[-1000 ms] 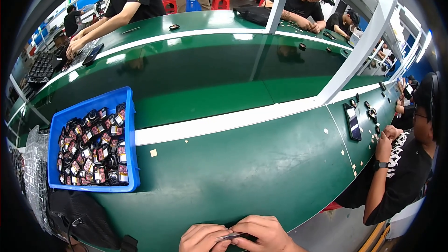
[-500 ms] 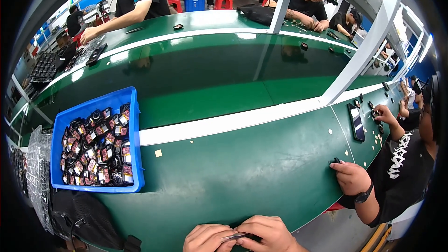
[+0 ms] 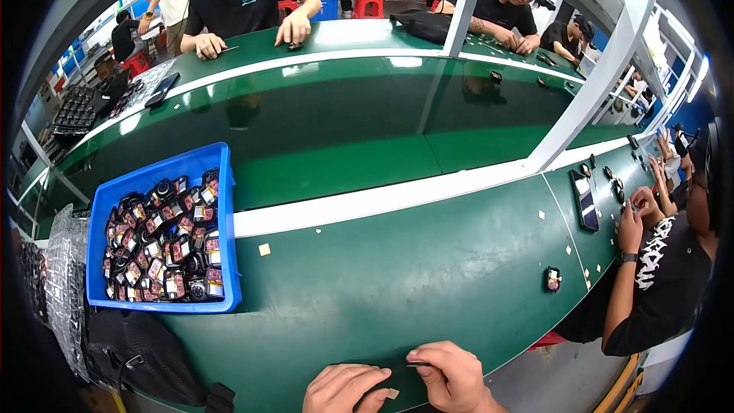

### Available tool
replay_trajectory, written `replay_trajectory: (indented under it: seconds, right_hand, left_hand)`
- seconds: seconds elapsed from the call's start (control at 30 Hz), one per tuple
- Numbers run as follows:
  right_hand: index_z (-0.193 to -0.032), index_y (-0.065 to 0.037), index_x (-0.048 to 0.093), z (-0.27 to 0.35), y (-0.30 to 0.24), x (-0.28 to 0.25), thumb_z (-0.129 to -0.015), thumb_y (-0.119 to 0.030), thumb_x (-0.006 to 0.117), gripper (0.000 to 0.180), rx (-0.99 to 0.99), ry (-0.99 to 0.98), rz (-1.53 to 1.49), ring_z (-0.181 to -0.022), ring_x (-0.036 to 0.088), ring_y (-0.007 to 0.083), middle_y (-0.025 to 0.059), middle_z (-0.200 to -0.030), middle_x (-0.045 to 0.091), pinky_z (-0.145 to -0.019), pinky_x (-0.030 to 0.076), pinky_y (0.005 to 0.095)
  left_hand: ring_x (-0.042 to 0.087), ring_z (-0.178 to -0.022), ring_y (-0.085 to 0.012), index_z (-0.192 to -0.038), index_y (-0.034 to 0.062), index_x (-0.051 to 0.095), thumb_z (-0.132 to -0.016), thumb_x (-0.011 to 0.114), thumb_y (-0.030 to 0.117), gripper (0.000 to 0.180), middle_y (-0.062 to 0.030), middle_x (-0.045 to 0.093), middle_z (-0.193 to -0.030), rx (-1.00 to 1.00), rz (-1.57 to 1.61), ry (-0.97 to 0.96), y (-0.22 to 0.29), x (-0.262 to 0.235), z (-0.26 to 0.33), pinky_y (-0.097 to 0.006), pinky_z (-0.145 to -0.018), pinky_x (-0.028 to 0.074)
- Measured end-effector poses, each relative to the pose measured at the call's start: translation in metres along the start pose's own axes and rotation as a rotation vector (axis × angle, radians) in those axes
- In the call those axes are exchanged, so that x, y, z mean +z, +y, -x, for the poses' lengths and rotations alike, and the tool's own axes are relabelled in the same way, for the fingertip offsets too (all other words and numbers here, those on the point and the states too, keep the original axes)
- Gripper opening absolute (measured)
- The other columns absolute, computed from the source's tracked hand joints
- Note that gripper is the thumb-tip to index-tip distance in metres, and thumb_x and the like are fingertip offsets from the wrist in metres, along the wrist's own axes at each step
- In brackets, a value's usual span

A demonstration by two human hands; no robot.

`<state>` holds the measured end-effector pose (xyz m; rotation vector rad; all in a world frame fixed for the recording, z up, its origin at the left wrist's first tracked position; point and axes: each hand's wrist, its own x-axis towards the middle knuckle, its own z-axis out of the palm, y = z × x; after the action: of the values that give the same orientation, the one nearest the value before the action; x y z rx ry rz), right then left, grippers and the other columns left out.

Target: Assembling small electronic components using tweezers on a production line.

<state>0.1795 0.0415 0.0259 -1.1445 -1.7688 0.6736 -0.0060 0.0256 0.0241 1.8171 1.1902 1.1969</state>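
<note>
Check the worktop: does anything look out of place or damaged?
One electronic module sits alone on the green worktop at right, apart from similar ones in the blue bin. Small pale squares lie scattered loose, like stray scraps. No damage is discernible.

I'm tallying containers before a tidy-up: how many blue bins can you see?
2: one blue bin on the near bench at left, full of small dark devices; a second blue bin beyond the far bench. Others may be hidden in the background.
</note>
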Motion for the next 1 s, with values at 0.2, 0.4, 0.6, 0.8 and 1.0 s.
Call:
replay_trajectory:
  seconds: [0.2, 0.4, 0.6, 0.8, 1.0]
  right_hand:
    - [-0.110, 0.000, 0.065, 0.003, 0.024, -0.031, -0.076, 0.004, 0.069, 0.034, 0.212, 0.271, 0.503, -0.052, 0.037, 0.0102, 0.0083, -0.094, 0.059, -0.044, 0.028, 0.0252]
    - [-0.137, -0.001, 0.050, 0.004, 0.067, -0.098, -0.087, -0.015, 0.070, 0.056, 0.595, 0.558, 1.041, -0.109, 0.061, 0.0390, 0.0201, -0.131, 0.050, -0.092, 0.049, 0.0441]
    - [-0.115, -0.006, 0.065, 0.019, 0.070, -0.102, -0.088, -0.012, 0.068, 0.028, 0.580, 0.452, 0.947, -0.090, 0.066, 0.0332, 0.0149, -0.102, 0.060, -0.078, 0.052, 0.0415]
    - [-0.108, -0.001, 0.066, 0.018, 0.044, -0.041, -0.076, 0.001, 0.073, 0.032, 0.303, 0.204, 0.532, -0.078, 0.065, 0.0247, 0.0144, -0.102, 0.062, -0.062, 0.054, 0.0333]
    - [-0.120, -0.001, 0.058, 0.018, 0.024, -0.012, -0.078, -0.016, 0.084, 0.052, -0.049, -0.051, -0.064, -0.077, 0.071, 0.0233, 0.0167, -0.112, 0.069, -0.060, 0.058, 0.0300]
  left_hand:
    - [0.066, -0.085, -0.0365, -0.102, -0.0011, 0.068, -0.085, 0.071, 0.007, 0.018, -0.0181, 0.068, -0.094, 0.003, 0.004, 0.014, 0.000, -0.001, 0.000, -0.040, -0.075, 0.053]
    - [0.066, -0.085, -0.0369, -0.103, -0.0008, 0.068, -0.085, 0.071, 0.008, 0.020, -0.0179, 0.068, -0.094, 0.007, 0.005, 0.013, 0.000, -0.001, 0.001, -0.041, -0.075, 0.053]
    - [0.065, -0.086, -0.0372, -0.103, -0.0004, 0.067, -0.086, 0.071, 0.010, 0.021, -0.0179, 0.067, -0.095, 0.018, -0.017, -0.006, -0.001, -0.002, 0.006, -0.041, -0.076, 0.052]
    - [0.066, -0.087, -0.0370, -0.104, -0.0009, 0.067, -0.087, 0.072, 0.011, 0.022, -0.0183, 0.068, -0.097, 0.007, -0.013, -0.017, -0.005, 0.000, 0.004, -0.041, -0.076, 0.052]
    - [0.068, -0.093, -0.0352, -0.116, -0.0006, 0.063, -0.087, 0.075, 0.027, 0.042, -0.0181, 0.069, -0.102, -0.055, -0.001, 0.021, -0.008, 0.002, 0.013, -0.039, -0.082, 0.054]
